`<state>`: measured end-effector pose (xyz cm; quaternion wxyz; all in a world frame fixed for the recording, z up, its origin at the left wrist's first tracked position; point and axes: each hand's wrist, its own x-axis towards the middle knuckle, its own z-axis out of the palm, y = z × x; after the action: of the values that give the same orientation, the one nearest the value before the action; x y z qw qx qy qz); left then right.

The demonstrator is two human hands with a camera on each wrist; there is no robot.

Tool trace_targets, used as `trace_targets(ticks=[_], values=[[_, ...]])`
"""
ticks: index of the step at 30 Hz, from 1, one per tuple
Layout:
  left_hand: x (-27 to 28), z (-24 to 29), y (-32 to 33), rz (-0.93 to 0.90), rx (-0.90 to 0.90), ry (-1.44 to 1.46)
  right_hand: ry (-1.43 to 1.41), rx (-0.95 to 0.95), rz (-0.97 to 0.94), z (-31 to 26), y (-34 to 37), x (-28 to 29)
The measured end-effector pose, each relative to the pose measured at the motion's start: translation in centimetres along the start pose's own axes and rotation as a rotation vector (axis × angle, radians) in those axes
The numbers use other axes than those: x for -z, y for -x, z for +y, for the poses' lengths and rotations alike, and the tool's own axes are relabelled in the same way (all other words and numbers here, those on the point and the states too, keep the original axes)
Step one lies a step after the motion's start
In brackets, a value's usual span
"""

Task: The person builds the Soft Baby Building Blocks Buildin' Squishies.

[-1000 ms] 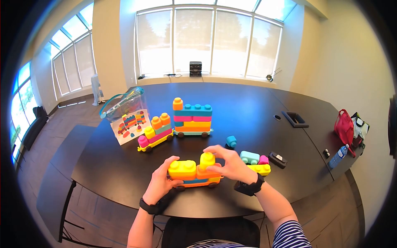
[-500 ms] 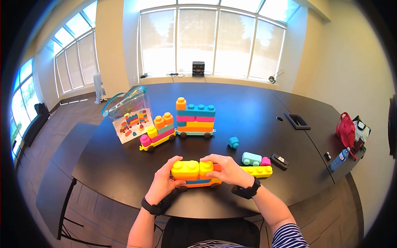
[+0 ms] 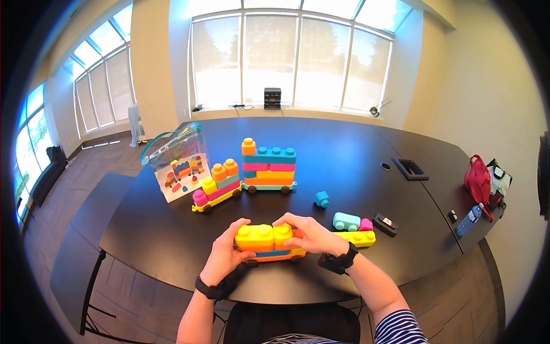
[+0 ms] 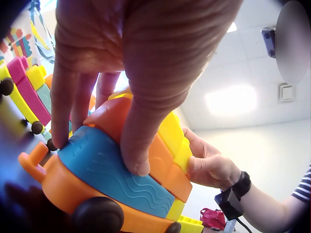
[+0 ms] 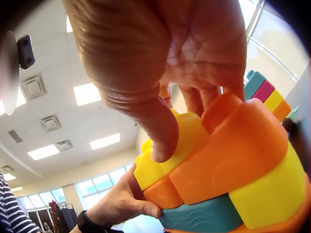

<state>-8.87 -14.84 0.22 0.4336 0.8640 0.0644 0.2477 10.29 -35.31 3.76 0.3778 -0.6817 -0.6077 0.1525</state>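
A wagon of stacked toy building blocks stands at the table's near side: an orange wheeled base (image 4: 73,189), a blue block (image 4: 112,160) with wavy ridges, orange blocks (image 5: 228,150), and yellow blocks on top. My left hand (image 3: 220,259) grips its left end, thumb on the near side and fingers round the far side. Between thumb and fingers, my right hand (image 3: 314,235) pinches a small yellow block (image 3: 282,236). That block sits on the orange layer, right beside a longer yellow block (image 3: 254,236). An orange stud shows to its right.
Behind stand a blue-topped block wagon (image 3: 269,168) and a yellow-based one (image 3: 216,198), near a clear bag (image 3: 180,143) with a picture card (image 3: 182,176). To the right lie a blue block (image 3: 322,199), a pale teal block (image 3: 346,221), a yellow piece (image 3: 360,238) and a black case (image 3: 385,224).
My right hand has lowered the small yellow block from above the wagon onto its orange layer, beside the longer yellow block. My left hand keeps its grip on the wagon's left end.
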Motion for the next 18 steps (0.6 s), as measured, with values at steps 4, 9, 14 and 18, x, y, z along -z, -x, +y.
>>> trace_targets(ticks=[4,9,14,18], values=[[0.0,0.4,0.0,0.005,0.008,-0.013,-0.058,0.028,0.045,0.4,0.3,-0.6],[0.0,0.5,0.0,0.000,0.013,0.004,0.107,0.082,0.110,0.0,1.8,0.3],[0.2,0.3,-0.1,-0.012,-0.023,-0.010,0.298,-0.172,0.444,3.2,5.6,6.1],[0.0,0.1,-0.1,-0.029,0.013,0.020,0.618,-0.403,0.278,8.6,8.1,9.8]])
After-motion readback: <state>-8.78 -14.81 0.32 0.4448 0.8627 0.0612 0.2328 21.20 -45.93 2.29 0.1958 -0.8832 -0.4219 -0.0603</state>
